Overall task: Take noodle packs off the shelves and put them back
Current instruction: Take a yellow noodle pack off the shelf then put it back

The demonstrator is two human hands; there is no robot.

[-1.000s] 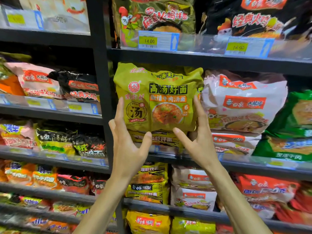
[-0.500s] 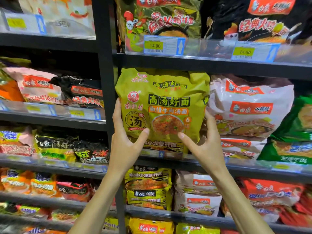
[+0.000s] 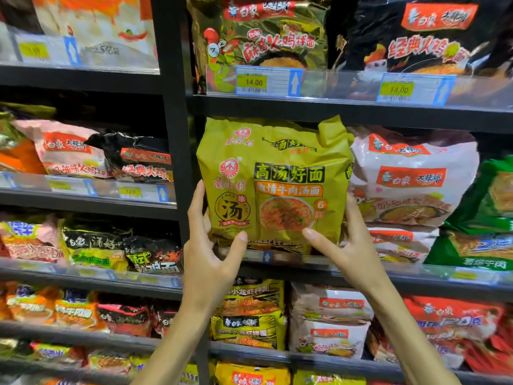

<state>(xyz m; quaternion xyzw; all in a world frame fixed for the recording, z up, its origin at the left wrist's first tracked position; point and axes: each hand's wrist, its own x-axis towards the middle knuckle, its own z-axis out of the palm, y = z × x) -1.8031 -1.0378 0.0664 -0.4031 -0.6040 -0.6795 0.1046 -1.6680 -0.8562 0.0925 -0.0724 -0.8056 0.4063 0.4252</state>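
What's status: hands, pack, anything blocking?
Left hand and right hand grip yellow pack by its lower edges. Pack upright at shelf front. White pack tight beside it.

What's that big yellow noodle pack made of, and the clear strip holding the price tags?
Yellow noodle pack: probably thin plastic film, matt; it wrinkles and folds at the top. Clear strip: seemingly rigid transparent plastic, glossy; packs show through it and light glares off it.

yellow-green noodle pack (image 3: 274, 173), crinkled along the top, with red logo, black lettering and a noodle-bowl picture. upright, face out, at the left end of the shelf (image 3: 416, 284), touching a pink-white pack (image 3: 413, 179). gripped low on both sides by left hand (image 3: 206, 262) and right hand (image 3: 352, 251).
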